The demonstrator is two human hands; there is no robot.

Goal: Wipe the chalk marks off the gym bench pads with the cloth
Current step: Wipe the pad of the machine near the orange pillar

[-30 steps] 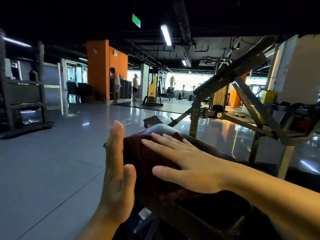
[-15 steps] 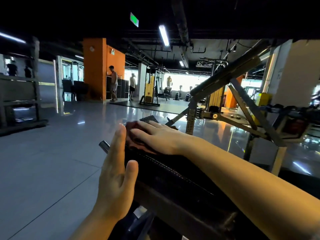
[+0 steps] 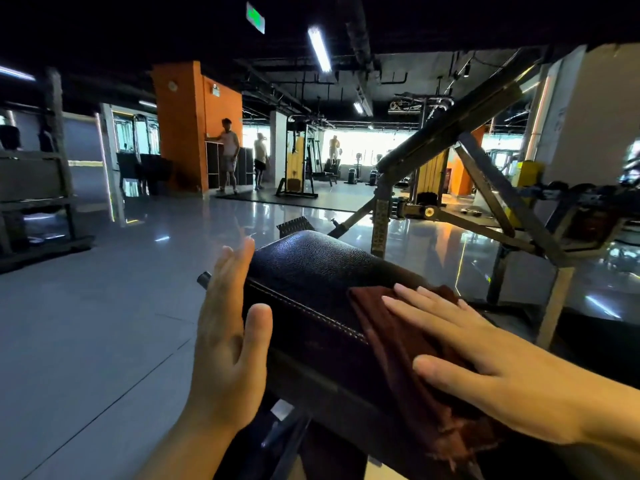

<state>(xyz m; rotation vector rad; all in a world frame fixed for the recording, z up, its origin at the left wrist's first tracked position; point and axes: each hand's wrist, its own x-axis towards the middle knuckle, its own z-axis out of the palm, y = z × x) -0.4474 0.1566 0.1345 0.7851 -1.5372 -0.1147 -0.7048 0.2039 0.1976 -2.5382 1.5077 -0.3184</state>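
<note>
On the near end of the black bench pad [image 3: 311,271], the right hand [image 3: 485,344] now lies flat on the dark red cloth [image 3: 398,337], fingers straight and spread, pressing the fabric down rather than gripping it. Half a second ago this hand and the cloth were up at the far tip of the pad; a second ago they were partway along it. So the cloth has gone out and come back toward the person, leaving the far stretch of leather bare and uncovered. That reads as one full wiping pass along the top. No chalk shows on the exposed surface, though the light is dim and faint marks would be hard to tell. The left hand [image 3: 228,327] has stayed against the pad's left side throughout, open, palm flat to the edge, holding nothing and apparently steadying the bench. The cloth now hangs partly over the near side of the pad, which probably remains to be wiped.
</note>
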